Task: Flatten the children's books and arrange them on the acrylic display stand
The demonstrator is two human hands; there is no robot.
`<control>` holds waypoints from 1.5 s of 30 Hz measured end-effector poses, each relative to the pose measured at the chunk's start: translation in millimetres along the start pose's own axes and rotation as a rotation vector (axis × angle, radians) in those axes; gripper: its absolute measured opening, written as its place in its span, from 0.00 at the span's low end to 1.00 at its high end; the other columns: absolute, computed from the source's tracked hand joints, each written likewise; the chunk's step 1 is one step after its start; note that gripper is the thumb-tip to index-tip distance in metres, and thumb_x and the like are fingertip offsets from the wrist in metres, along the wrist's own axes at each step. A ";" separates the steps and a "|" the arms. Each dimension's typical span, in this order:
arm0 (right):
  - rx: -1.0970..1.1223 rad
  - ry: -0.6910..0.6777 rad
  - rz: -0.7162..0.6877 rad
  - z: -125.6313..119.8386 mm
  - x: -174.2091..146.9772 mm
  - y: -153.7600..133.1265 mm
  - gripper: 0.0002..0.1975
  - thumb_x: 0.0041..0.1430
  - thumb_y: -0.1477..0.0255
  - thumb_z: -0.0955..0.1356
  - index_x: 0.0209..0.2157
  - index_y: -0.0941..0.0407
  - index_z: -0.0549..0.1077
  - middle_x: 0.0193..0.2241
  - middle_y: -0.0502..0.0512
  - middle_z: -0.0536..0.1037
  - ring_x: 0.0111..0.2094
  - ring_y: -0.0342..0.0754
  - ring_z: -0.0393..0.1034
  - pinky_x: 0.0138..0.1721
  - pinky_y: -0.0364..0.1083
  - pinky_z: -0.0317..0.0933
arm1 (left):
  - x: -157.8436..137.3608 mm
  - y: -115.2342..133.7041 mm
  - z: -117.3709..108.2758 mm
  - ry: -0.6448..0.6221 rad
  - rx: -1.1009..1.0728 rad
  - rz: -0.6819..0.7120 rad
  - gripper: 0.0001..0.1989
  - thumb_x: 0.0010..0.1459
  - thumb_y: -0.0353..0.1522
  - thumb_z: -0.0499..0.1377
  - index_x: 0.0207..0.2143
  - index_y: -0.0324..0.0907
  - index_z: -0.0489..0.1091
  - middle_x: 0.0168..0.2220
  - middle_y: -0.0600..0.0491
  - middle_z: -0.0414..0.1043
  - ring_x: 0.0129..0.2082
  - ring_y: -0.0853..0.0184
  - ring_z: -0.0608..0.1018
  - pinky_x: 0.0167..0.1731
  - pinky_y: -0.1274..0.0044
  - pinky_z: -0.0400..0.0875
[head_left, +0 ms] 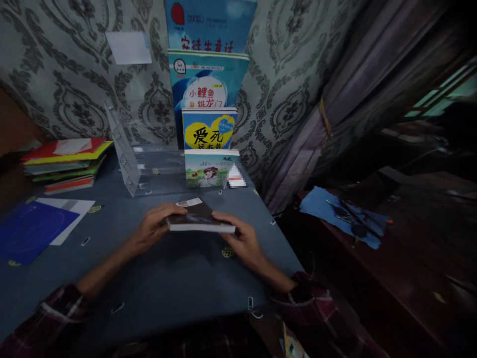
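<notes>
Got my left hand point(152, 224) and right hand point(244, 239) gripping the dark book point(199, 217) by opposite sides, over the table point(175, 283), nearer its right edge. Probably lightish, fairly stiff, cover maybe a bit slick, so those sides seem the best hold.

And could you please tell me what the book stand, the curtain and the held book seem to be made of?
Book stand: probably clear plastic, perhaps glossy; it is see-through.
Curtain: likely fabric, dull-looking, gathered in soft folds.
Held book: paper, by its pale page edge; dark cover, faintly shiny, perhaps coated card.
</notes>
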State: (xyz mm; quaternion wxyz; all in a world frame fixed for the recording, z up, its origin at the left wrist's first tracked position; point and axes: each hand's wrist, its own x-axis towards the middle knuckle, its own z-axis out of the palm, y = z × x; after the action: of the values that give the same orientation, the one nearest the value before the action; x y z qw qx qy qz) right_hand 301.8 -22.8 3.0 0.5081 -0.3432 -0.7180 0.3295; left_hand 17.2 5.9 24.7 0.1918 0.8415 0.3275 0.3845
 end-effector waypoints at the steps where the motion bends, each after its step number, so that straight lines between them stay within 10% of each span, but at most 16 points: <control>1: 0.041 0.032 0.049 -0.6 7.2 -6.1 0.12 0.63 0.69 0.71 0.48 0.51 0.80 0.47 0.55 0.84 0.50 0.53 0.78 0.55 0.55 0.71 | 5.8 9.1 -2.2 0.036 -0.017 -0.055 0.17 0.69 0.44 0.55 0.46 0.42 0.75 0.41 0.48 0.80 0.42 0.62 0.81 0.44 0.72 0.74; 7: 0.438 0.110 0.259 14.6 36.3 -42.0 0.13 0.53 0.59 0.77 0.35 0.53 0.79 0.29 0.48 0.81 0.26 0.43 0.74 0.30 0.46 0.75 | 58.7 45.5 -26.1 0.362 0.067 -0.245 0.15 0.67 0.45 0.52 0.39 0.43 0.69 0.30 0.58 0.68 0.30 0.69 0.70 0.31 0.78 0.66; 13: 0.782 0.037 0.593 36.8 25.4 -31.3 0.21 0.48 0.55 0.79 0.34 0.55 0.76 0.31 0.50 0.80 0.29 0.43 0.75 0.29 0.43 0.75 | 68.9 9.1 -24.6 -0.064 -0.118 -0.508 0.23 0.62 0.53 0.51 0.28 0.44 0.64 0.26 0.57 0.64 0.28 0.68 0.68 0.29 0.77 0.64; 18: 0.689 0.036 0.718 37.8 19.8 14.0 0.24 0.40 0.55 0.81 0.29 0.56 0.73 0.27 0.48 0.79 0.27 0.42 0.74 0.30 0.42 0.73 | 41.2 -32.7 4.0 -0.140 -0.308 -0.773 0.28 0.51 0.60 0.55 0.28 0.44 0.67 0.26 0.55 0.71 0.31 0.62 0.73 0.33 0.73 0.70; 29: -0.393 -0.105 0.210 20.2 18.5 35.8 0.09 0.58 0.72 0.72 0.42 0.53 0.76 0.37 0.54 0.75 0.38 0.50 0.69 0.42 0.51 0.68 | 20.8 -42.0 22.8 -0.129 0.482 -0.225 0.17 0.68 0.32 0.48 0.53 0.41 0.71 0.51 0.43 0.75 0.53 0.57 0.74 0.54 0.62 0.69; 45: -0.461 -0.346 -0.032 16.4 46.4 54.0 0.15 0.67 0.75 0.64 0.52 0.57 0.76 0.41 0.59 0.74 0.44 0.54 0.69 0.47 0.54 0.68 | 15.1 -49.7 40.2 -0.261 0.481 -0.127 0.23 0.68 0.28 0.50 0.62 0.48 0.69 0.63 0.47 0.70 0.63 0.54 0.67 0.58 0.56 0.67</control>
State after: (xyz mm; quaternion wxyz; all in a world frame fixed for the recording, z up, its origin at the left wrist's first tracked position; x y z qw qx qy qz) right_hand 283.1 43.1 -22.4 0.2918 -0.3771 -0.8552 0.2030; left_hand 35.5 49.0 -21.3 0.0507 0.8830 0.4341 0.1712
